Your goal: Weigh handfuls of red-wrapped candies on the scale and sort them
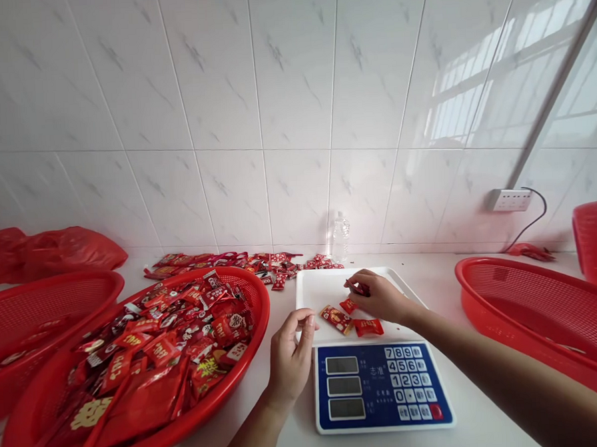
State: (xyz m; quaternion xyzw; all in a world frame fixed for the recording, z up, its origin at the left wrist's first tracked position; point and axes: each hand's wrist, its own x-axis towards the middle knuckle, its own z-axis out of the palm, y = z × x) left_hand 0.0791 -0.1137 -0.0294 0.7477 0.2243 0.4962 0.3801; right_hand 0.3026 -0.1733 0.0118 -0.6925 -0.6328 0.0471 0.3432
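My right hand (380,298) is closed on a small red candy packet (356,286), held over the white tray (311,283) of a scale. Beneath it on the tray lie a flat red-and-gold packet (336,319), a red wrapped candy (369,327) and another small red one (348,305) partly behind my fingers. At the tray's left front corner is my left hand (291,350), its fingers loosely curled and thumb raised, with nothing visible in it. The scale's blue panel (381,406) has number keys and three grey displays that show no readable figures.
A red oval basket (261,319) heaped with red packets stands on the left, another red basket (96,282) beyond it. More packets (220,259) lie along the wall near a clear bottle (340,238). To the right are a red basket (485,267) and a wall socket (511,200).
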